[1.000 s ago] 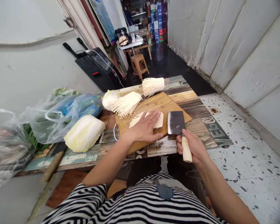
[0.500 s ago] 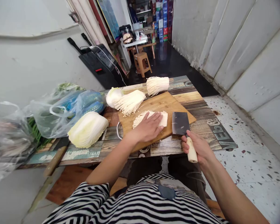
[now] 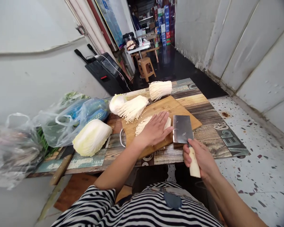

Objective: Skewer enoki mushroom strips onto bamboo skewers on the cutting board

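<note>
My left hand (image 3: 156, 128) lies over a bunch of enoki mushrooms (image 3: 143, 124) on the wooden cutting board (image 3: 164, 105), fingers stretched out and thumb apart, hiding much of the bunch. Its thumb tip is close to the blade of a cleaver (image 3: 181, 128). My right hand (image 3: 200, 156) grips the cleaver's pale wooden handle, with the broad blade over the board's right part. A second enoki bunch (image 3: 133, 107) rests at the board's far left edge. Another enoki bunch (image 3: 160, 89) lies beyond the board on the table.
Napa cabbage pieces, one near (image 3: 92, 137) and one farther back (image 3: 117, 103), lie left of the board. Plastic bags (image 3: 68, 118) of vegetables crowd the table's left. Another knife (image 3: 62, 167) juts over the near table edge. A stool (image 3: 146, 67) stands beyond.
The cleaver blade has come closer to my left hand and sits more face-on. My left hand has lifted or turned slightly, its thumb spreading toward the blade. The view has shifted slightly.
</note>
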`<state>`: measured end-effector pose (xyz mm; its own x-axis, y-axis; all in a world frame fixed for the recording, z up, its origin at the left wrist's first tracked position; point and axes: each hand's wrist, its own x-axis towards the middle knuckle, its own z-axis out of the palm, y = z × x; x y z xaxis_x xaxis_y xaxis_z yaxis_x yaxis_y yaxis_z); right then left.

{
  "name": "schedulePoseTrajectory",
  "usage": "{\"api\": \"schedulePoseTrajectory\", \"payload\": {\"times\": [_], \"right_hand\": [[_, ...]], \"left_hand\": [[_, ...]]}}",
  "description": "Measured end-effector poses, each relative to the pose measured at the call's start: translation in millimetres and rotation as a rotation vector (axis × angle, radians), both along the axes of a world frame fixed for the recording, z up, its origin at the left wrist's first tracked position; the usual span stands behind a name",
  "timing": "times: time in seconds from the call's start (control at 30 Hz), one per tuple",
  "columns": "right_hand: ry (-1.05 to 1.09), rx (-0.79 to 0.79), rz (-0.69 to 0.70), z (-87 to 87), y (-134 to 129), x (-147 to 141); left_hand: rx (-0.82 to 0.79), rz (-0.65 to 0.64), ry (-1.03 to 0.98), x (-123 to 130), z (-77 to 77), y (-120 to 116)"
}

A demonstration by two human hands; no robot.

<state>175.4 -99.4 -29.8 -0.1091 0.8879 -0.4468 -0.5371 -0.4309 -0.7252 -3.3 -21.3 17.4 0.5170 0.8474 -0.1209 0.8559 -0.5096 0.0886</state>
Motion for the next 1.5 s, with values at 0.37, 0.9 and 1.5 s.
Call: {"api": "schedulePoseTrajectory", "payload": {"times": [0.37, 0.9, 1.5], "right_hand": [[0.049, -0.044, 0.027, 3.1, -1, -4], [0.031, -0.058, 0.028, 1.1, -1, -9], [-0.055, -0.027, 0.035, -5.1, -7, -14]], "left_hand": [[-0.011, 0.006, 0.023, -1, -16.4, 2], [0.021, 0.001, 0.008, -1, -22.1, 0], [0.024, 0.020, 0.018, 1, -22.3, -2]]}}
